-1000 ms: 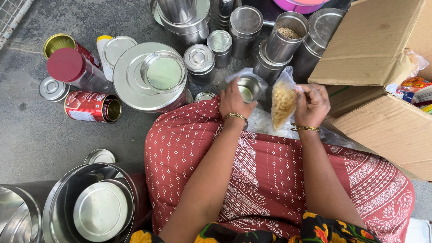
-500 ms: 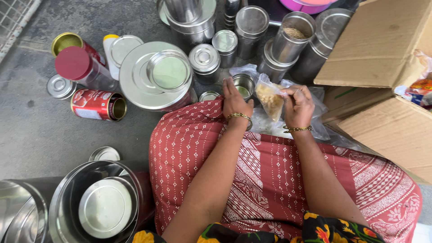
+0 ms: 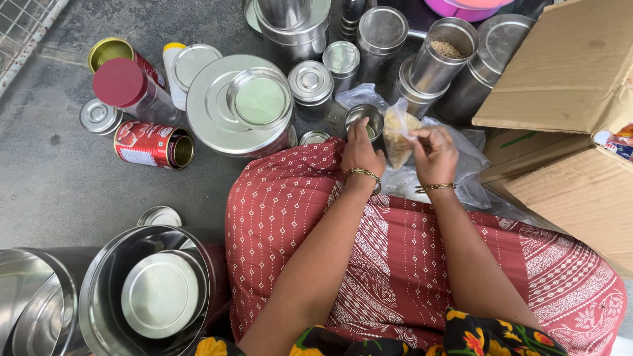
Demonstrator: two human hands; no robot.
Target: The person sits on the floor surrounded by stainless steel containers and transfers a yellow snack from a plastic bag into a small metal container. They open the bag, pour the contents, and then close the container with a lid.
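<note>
Cups: I count one small open steel cup (image 3: 364,118), at 12 o'clock from the knee.
Bags: one clear snack bag (image 3: 397,135), touching it at 3 o'clock.
Left hand (image 3: 360,150): fingers wrapped round the cup.
Right hand (image 3: 433,155): fingers pinching the bag's top, wrist bent.

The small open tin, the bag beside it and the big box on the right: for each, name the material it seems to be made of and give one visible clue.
Small open tin, steadied by the left hand: probably stainless steel, shiny grey with reflections.
Bag, pinched by the right hand: thin clear plastic, crinkled, pale grainy contents showing through.
Box: brown cardboard, matt, with folded flaps.
</note>
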